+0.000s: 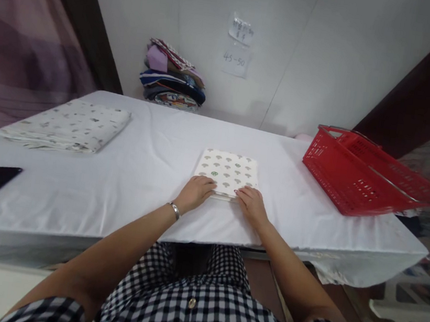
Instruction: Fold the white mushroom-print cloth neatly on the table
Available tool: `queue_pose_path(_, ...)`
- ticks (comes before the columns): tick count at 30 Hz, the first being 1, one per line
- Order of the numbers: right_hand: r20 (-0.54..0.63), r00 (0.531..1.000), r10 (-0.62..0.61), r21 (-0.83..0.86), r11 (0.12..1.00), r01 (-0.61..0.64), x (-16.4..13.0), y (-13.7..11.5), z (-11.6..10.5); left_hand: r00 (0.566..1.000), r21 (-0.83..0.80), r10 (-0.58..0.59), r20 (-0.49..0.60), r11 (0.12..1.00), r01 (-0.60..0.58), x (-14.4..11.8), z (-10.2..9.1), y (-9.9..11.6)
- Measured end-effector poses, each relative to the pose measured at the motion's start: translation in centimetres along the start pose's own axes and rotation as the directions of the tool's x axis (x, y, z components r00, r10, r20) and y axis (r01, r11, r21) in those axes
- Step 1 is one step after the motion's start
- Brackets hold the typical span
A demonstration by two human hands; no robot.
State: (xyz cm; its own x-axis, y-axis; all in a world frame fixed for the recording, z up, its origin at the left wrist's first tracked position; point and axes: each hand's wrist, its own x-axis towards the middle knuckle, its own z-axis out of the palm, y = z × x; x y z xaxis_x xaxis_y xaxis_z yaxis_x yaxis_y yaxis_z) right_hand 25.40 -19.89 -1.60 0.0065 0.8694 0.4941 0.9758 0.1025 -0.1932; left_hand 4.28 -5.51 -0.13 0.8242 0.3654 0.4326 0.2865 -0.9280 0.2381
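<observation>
White folded cloth printed with small trees (228, 172) lies mid-table on the white sheet (150, 173) under our fingers, our left hand (194, 192) and right hand (251, 204) pressing its near edge with curled fingers, while the red plastic basket (360, 172) sits well apart at right, contents hidden.

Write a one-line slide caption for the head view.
Both hands, left hand and right hand, rest on a folded patterned cloth on a white table.
</observation>
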Motion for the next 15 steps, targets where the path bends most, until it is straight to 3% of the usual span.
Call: queue_pose_path(15,-0.056,0.998,-0.014,0.064,0.998,0.017,0.32,-0.07,0.34,1.000,0.031,-0.019,-0.011,0.999,0.020,0.22,0.48,0.45)
